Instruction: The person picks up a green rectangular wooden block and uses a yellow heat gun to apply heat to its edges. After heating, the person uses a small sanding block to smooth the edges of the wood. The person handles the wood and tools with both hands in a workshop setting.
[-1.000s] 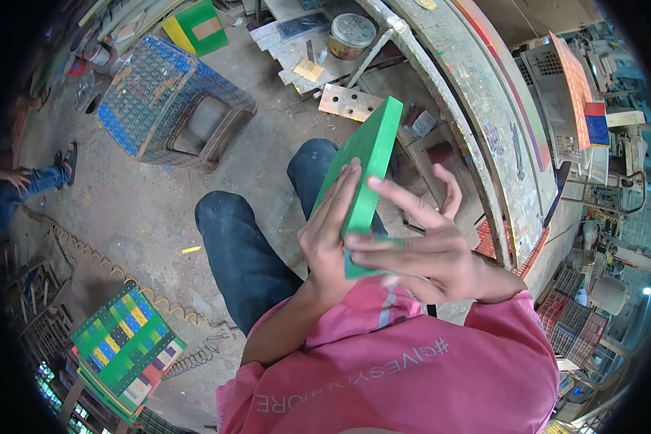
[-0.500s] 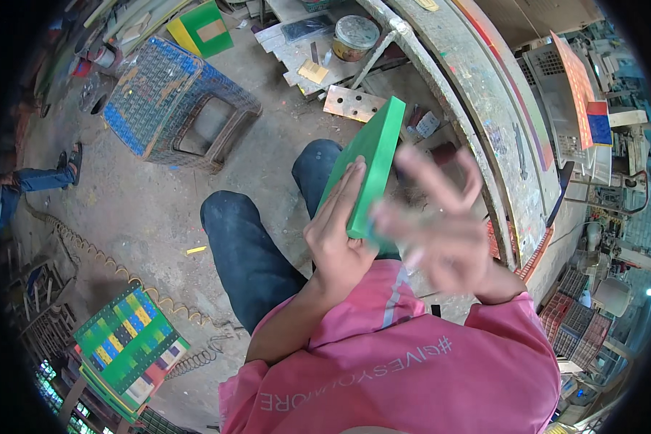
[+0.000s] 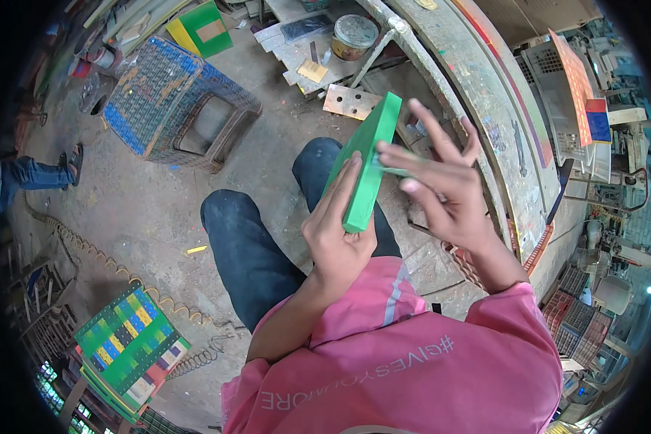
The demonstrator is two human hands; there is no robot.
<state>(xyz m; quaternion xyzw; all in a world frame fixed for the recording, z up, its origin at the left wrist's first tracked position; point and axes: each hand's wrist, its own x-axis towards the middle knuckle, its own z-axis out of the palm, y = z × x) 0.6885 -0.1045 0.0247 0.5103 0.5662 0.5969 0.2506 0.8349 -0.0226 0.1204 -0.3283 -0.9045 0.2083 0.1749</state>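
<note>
My left hand (image 3: 338, 230) grips the green board (image 3: 365, 170) by its lower end — standing on edge just above my palm. My right hand (image 3: 437, 189), fingers spread, touches its far face. It looks stiff and light — best held by the edges.

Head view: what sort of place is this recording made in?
Probably a small, cluttered workshop: a paint-stained workbench, a dusty concrete floor with a worn blue plastic stool, and stacked coloured panels. The seated person's left hand holds a green board.
</note>
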